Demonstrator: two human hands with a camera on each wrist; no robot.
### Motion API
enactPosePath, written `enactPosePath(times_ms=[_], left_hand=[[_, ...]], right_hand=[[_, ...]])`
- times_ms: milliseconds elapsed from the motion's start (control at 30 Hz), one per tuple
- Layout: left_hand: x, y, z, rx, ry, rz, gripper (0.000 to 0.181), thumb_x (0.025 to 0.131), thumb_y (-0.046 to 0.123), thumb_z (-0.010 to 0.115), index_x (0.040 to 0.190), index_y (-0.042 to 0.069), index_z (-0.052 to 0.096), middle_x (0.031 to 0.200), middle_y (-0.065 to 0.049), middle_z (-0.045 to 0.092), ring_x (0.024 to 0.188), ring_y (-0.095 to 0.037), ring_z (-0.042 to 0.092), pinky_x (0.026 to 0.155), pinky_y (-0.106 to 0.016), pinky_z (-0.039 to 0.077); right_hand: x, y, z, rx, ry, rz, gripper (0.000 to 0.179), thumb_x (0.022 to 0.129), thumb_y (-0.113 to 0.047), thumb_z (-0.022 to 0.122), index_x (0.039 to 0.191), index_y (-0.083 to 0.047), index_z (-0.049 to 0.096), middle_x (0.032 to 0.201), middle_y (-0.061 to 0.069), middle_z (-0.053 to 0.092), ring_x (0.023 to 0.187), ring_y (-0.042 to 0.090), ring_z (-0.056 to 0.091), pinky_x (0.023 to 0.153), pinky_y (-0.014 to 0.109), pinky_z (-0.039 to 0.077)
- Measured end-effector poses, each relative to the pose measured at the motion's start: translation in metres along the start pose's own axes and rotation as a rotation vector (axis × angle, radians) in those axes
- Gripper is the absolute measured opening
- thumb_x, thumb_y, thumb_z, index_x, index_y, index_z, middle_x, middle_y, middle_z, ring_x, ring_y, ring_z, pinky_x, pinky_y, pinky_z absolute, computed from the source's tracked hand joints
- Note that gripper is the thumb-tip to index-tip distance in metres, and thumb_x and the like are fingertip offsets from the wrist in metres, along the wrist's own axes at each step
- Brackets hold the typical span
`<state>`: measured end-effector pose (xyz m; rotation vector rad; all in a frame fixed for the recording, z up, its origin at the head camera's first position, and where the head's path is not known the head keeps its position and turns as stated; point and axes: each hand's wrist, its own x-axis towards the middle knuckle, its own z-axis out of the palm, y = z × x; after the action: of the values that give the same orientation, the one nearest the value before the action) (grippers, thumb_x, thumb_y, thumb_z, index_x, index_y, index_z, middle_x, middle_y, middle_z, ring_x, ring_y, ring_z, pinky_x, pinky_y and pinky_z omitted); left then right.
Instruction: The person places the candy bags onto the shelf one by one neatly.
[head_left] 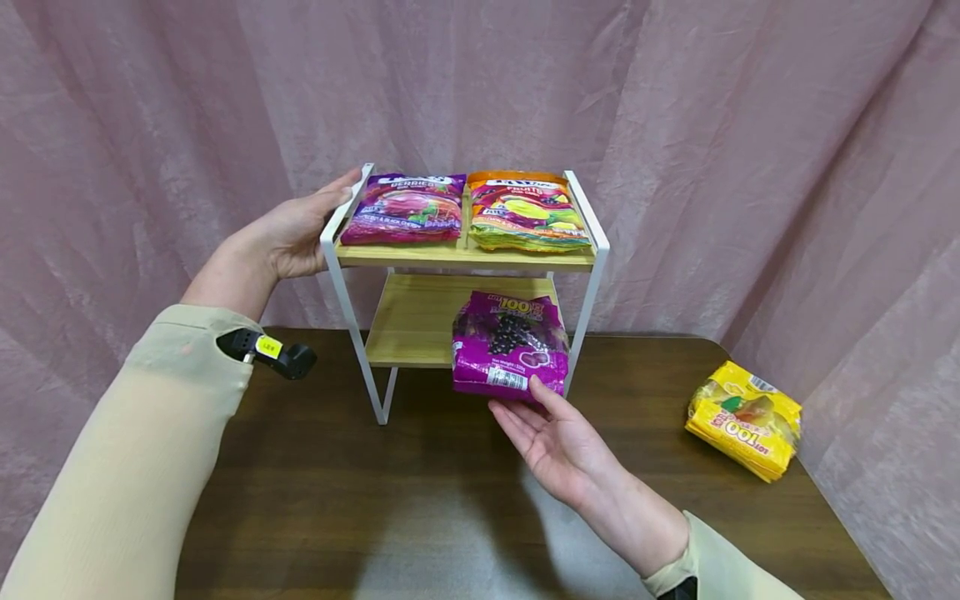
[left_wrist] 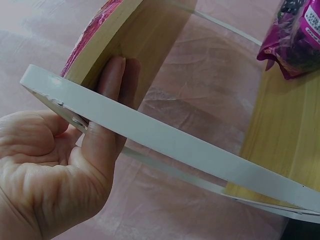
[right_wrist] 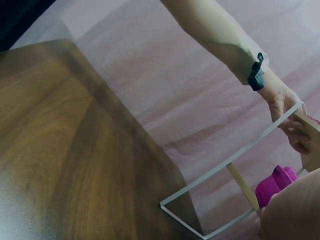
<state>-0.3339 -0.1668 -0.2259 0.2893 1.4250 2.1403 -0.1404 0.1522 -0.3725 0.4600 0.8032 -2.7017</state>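
Note:
A two-tier shelf rack [head_left: 465, 260] with white metal legs and wooden boards stands on the table. My left hand [head_left: 303, 229] grips the upper left side of its frame; in the left wrist view, fingers [left_wrist: 111, 80] reach beneath the upper board. My right hand [head_left: 573, 458] pinches the lower edge of a purple candy bag [head_left: 512, 343] with a grape picture, thumb in front and fingers underneath. That bag is at the right front of the lower board [head_left: 412, 321]. On top lie a berries candy bag [head_left: 408, 210] and an orange fruits candy bag [head_left: 525, 212], side by side.
A yellow candy bag [head_left: 746, 421] lies at the right of the brown wooden table [head_left: 300, 500], near its edge. Pink curtains [head_left: 465, 83] hang behind the rack and along the right side.

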Motion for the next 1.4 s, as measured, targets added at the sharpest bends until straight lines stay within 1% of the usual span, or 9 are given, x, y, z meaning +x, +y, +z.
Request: enactPosePath(times_ms=[67,200,267,500,633,800,1067,1267,1400], left_hand=[[0.0,0.0,0.0,-0.001,0.001,-0.001,0.057,0.11,0.034,0.034,0.161,0.053,0.014,0.107,-0.014,0.068,0.078,-0.023,0.074,0.067,-0.035,0.065],[-0.001,0.001,0.001,-0.001,0.004,-0.005,0.057,0.11,0.034,0.036,0.16,0.054,0.017,0.109,-0.014,0.067,0.078,-0.023,0.074,0.067,-0.035,0.065],[-0.001,0.001,0.001,-0.004,0.005,-0.005,0.057,0.11,0.034,0.037,0.16,0.054,0.018,0.11,-0.014,0.067,0.079,-0.024,0.074,0.067,-0.036,0.065],[-0.001,0.0,0.001,-0.008,0.01,-0.011,0.055,0.11,0.034,0.036,0.159,0.055,0.02,0.112,-0.014,0.067,0.08,-0.024,0.074,0.068,-0.036,0.065],[0.0,0.0,0.0,-0.009,-0.002,-0.012,0.056,0.111,0.034,0.034,0.159,0.055,0.017,0.112,-0.014,0.067,0.08,-0.024,0.074,0.068,-0.036,0.065],[0.001,0.0,-0.001,-0.003,-0.011,-0.001,0.057,0.111,0.033,0.031,0.161,0.053,0.011,0.107,-0.013,0.068,0.078,-0.023,0.074,0.067,-0.035,0.065],[0.001,0.0,0.0,-0.009,0.003,-0.002,0.056,0.111,0.033,0.032,0.16,0.054,0.016,0.107,-0.013,0.069,0.078,-0.023,0.074,0.067,-0.034,0.065],[0.001,0.0,0.0,-0.013,0.003,-0.005,0.055,0.111,0.033,0.033,0.16,0.054,0.017,0.108,-0.014,0.069,0.078,-0.023,0.074,0.067,-0.035,0.065],[0.0,0.0,0.0,-0.013,0.004,-0.004,0.055,0.111,0.033,0.033,0.16,0.054,0.017,0.108,-0.014,0.068,0.079,-0.023,0.074,0.067,-0.036,0.065]], right_hand=[[0.0,0.0,0.001,0.004,0.0,0.016,0.063,0.106,-0.024,0.061,0.151,0.001,0.024,0.154,0.029,0.035,0.136,0.038,0.049,0.108,0.037,0.05],[0.001,-0.001,0.004,0.015,-0.008,0.059,0.06,0.107,-0.024,0.057,0.151,0.002,0.025,0.154,0.029,0.035,0.139,0.037,0.047,0.107,0.035,0.05],[0.002,-0.002,0.006,0.013,-0.007,0.069,0.058,0.109,-0.024,0.054,0.151,0.002,0.025,0.153,0.028,0.038,0.139,0.036,0.047,0.106,0.035,0.051],[0.002,-0.008,0.011,-0.028,0.008,0.053,0.041,0.11,-0.014,0.047,0.146,0.002,0.035,0.14,0.029,0.054,0.128,0.037,0.058,0.106,0.038,0.051],[0.001,-0.012,0.014,-0.044,-0.02,0.054,0.039,0.111,-0.011,0.044,0.146,0.003,0.036,0.135,0.028,0.059,0.129,0.037,0.056,0.107,0.038,0.05],[0.001,-0.015,0.017,-0.071,-0.029,0.055,0.037,0.111,-0.009,0.042,0.145,0.004,0.037,0.13,0.026,0.062,0.128,0.036,0.057,0.107,0.038,0.05],[0.004,-0.021,0.022,-0.117,-0.021,0.026,0.042,0.111,-0.01,0.039,0.151,0.004,0.033,0.131,0.025,0.062,0.126,0.034,0.059,0.106,0.037,0.051],[0.011,-0.027,0.028,-0.127,-0.032,0.014,0.043,0.112,-0.01,0.037,0.152,0.003,0.032,0.128,0.024,0.064,0.132,0.034,0.054,0.106,0.037,0.05],[0.018,-0.032,0.031,-0.136,-0.025,0.009,0.044,0.112,-0.012,0.037,0.153,0.002,0.032,0.144,0.026,0.053,0.134,0.033,0.051,0.108,0.036,0.048]])
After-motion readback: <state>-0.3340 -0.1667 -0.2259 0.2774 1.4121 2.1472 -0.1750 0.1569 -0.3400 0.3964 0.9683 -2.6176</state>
